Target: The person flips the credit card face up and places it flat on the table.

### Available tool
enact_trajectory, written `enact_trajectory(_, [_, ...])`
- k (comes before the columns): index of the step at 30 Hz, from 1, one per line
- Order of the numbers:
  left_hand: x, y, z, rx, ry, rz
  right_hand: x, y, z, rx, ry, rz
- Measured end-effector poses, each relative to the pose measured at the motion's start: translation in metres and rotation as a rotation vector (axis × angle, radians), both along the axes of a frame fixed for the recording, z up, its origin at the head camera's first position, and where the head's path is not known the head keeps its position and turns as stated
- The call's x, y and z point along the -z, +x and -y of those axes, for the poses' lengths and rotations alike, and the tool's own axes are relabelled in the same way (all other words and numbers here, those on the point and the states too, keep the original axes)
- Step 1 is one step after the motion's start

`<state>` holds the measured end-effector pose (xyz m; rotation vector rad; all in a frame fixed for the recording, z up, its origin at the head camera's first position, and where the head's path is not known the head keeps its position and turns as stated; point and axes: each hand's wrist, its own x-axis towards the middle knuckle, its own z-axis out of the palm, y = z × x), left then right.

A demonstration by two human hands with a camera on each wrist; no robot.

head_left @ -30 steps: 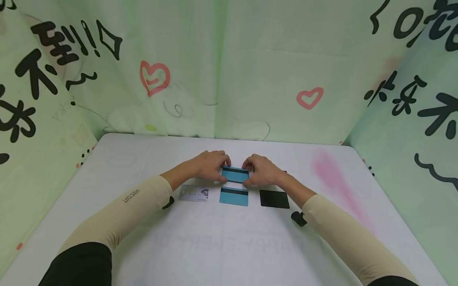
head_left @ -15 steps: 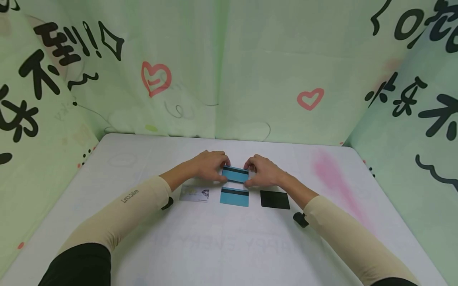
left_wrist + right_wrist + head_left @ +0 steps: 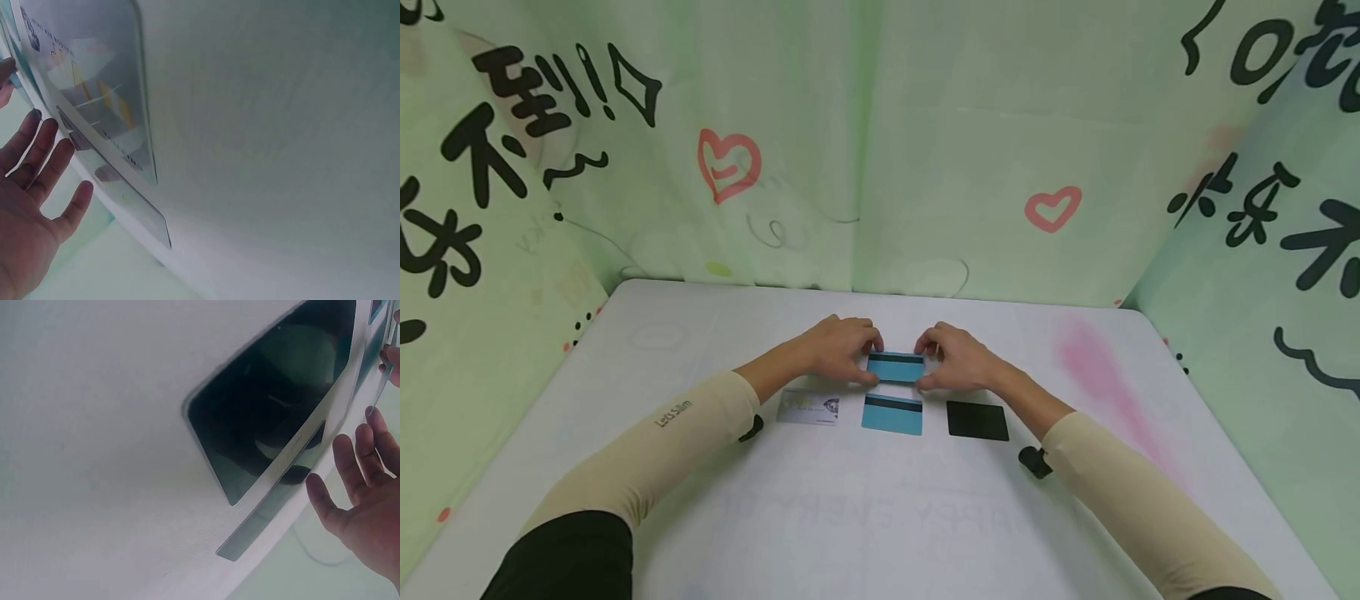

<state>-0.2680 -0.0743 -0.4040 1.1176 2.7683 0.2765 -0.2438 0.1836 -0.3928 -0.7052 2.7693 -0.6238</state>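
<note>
One blue card (image 3: 896, 367), beyond the near card (image 3: 892, 414) on the surface (image 3: 850, 517), is gripped at opposite ends by left hand (image 3: 841, 346) and right hand (image 3: 961, 358). It has barely shifted since half a second ago, suggesting fine alignment.

Left hand (image 3: 28, 222) beside glossy cards (image 3: 94, 62)

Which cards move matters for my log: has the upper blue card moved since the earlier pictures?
No; in the head view, the upper blue card shows no clear shift against the pink patch.
</note>
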Motion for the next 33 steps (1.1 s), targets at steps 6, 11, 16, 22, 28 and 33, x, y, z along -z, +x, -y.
enact_trajectory(6, [0.0001, 0.0002, -0.0013, 0.001, 0.000, 0.010, 0.0000, 0.0004, -0.0024, -0.007, -0.024, -0.005])
enact_trajectory(11, [0.0011, 0.0004, -0.0014, -0.007, 0.001, 0.020, 0.0014, -0.0003, -0.0035, -0.012, -0.034, -0.008])
enact_trajectory(16, [0.0024, -0.0002, -0.0017, -0.011, 0.001, 0.012, 0.0020, -0.0008, -0.0046, -0.013, -0.045, -0.008])
enact_trajectory(22, [0.0012, 0.0006, -0.0010, -0.017, 0.000, 0.008, 0.0020, -0.0015, -0.0054, -0.008, -0.048, -0.004])
enact_trajectory(28, [-0.0017, 0.0028, -0.0003, -0.029, 0.002, 0.037, -0.0004, 0.0000, -0.0066, 0.006, -0.041, -0.001])
enact_trajectory(33, [-0.0034, 0.0033, -0.0002, -0.034, -0.008, 0.046, -0.0015, 0.0002, -0.0073, 0.008, -0.041, 0.006])
